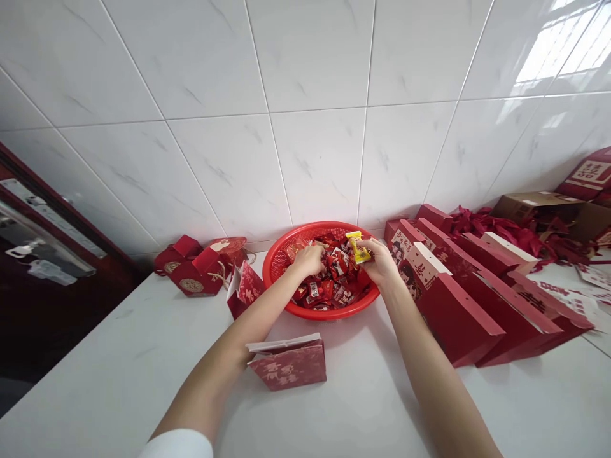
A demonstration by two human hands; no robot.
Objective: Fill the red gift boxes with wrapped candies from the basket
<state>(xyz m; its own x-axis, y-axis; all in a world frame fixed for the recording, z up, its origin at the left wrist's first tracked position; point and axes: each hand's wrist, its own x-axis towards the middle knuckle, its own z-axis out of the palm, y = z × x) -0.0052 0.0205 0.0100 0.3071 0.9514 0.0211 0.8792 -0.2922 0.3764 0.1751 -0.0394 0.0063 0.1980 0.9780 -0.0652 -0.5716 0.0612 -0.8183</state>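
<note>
A red plastic basket [270, 280] stands against the tiled wall and holds a pile of wrapped candies [319, 291], mostly red. My left hand [310, 259] reaches into the basket, its fingers pressed down among the candies; what they hold, if anything, is hidden. Over the basket's right side, my right hand [380, 259] pinches a yellow-wrapped candy [358, 247]. In front of the basket, a small red paper box [291, 366] with its top open stands close to my left forearm. Another open red box [244, 287] is just left of the basket.
Closed red boxes [193, 270] stand at the left by the wall. Rows of larger red boxes [458, 312] fill the right side. Behind them are red ribbons [496, 230], a cardboard box [539, 202] and printed papers [577, 302]. A dark red cabinet [57, 267] is at far left.
</note>
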